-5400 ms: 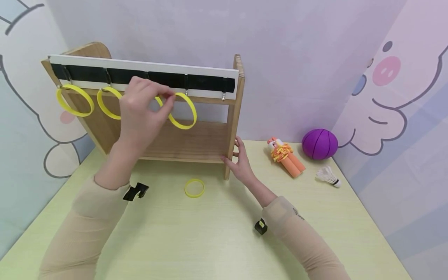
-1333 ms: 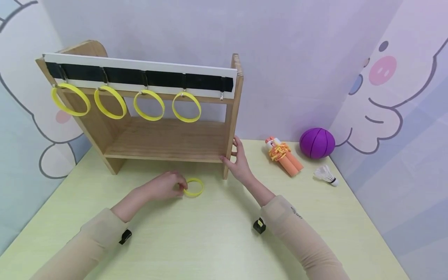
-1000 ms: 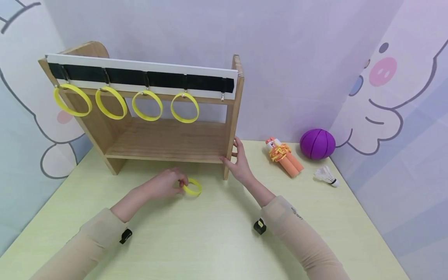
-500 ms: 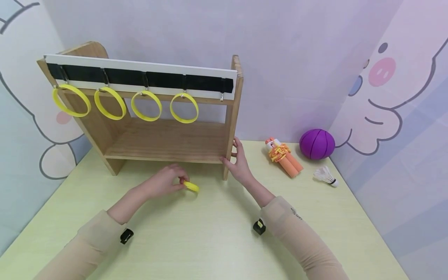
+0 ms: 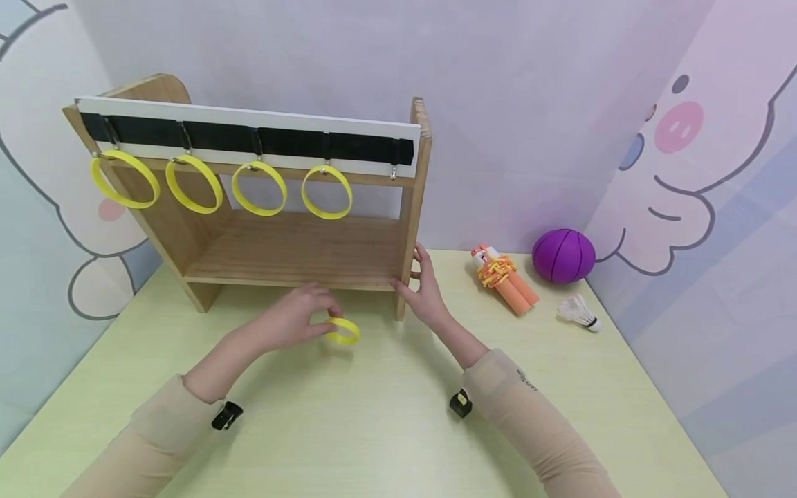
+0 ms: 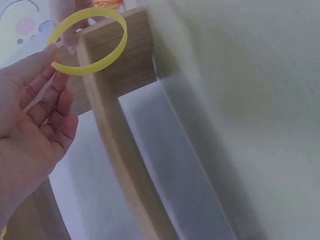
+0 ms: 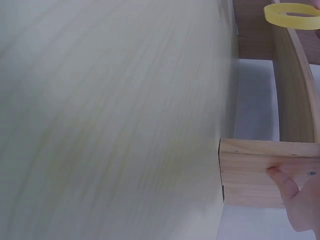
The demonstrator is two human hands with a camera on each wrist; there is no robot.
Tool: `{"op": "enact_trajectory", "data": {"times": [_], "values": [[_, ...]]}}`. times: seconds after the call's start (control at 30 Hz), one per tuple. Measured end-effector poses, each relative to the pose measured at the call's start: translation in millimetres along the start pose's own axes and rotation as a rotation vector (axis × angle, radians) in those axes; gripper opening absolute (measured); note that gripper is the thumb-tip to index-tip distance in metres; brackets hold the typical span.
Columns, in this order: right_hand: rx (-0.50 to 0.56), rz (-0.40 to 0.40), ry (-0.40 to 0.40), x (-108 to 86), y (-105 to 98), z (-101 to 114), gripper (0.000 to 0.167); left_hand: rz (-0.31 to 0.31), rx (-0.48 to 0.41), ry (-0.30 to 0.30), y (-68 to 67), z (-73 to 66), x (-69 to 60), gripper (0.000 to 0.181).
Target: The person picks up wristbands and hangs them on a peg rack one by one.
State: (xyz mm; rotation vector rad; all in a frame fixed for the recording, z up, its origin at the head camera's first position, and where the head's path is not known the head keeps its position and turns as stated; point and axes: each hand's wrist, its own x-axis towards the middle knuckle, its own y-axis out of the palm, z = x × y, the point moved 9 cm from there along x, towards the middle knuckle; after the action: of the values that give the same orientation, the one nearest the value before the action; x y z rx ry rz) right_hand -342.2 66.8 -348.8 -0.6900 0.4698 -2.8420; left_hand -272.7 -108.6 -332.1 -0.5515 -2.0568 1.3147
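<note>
Between thumb and fingers my left hand [image 5: 292,319] pinches the edge of a yellow ring [image 5: 344,332]. That ring is raised just above the table and tilted, in front of the wooden shelf [image 5: 311,249]. In the left wrist view, the held ring [image 6: 102,64] shows as a full loop at my fingertips. My right hand [image 5: 428,294] grips the lower part of the shelf's right side panel, its thumb at the front edge. Several yellow rings [image 5: 326,216] hang in a row from hooks on the white and black strip [image 5: 286,144]. The rightmost hook [image 5: 394,173] bears no ring.
On the table [image 5: 386,429] to the right lie an orange toy bundle [image 5: 506,280], a purple ball [image 5: 563,256] and a shuttlecock [image 5: 579,313]. Printed walls stand behind and at both sides. Each sleeve has a small black device at the wrist.
Several seconds ago my left hand was at the fourth hook with another ring, which now hangs there. It then took hold of the ring on the table and lifted it slightly. My right hand stays put.
</note>
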Motion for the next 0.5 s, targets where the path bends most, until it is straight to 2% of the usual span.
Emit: {"op": "enact_trajectory", "data": {"times": [0.33, 0.5], "values": [[0.008, 0.003, 0.000, 0.0, 0.3, 0.1, 0.076, -0.061, -0.032, -0.014, -32.0, -20.7, 5.6, 0.018], [0.005, 0.002, 0.000, -0.1, 0.3, 0.9, 0.076, -0.122, -0.049, 0.019, -49.1, -33.7, 6.4, 0.020]]}}
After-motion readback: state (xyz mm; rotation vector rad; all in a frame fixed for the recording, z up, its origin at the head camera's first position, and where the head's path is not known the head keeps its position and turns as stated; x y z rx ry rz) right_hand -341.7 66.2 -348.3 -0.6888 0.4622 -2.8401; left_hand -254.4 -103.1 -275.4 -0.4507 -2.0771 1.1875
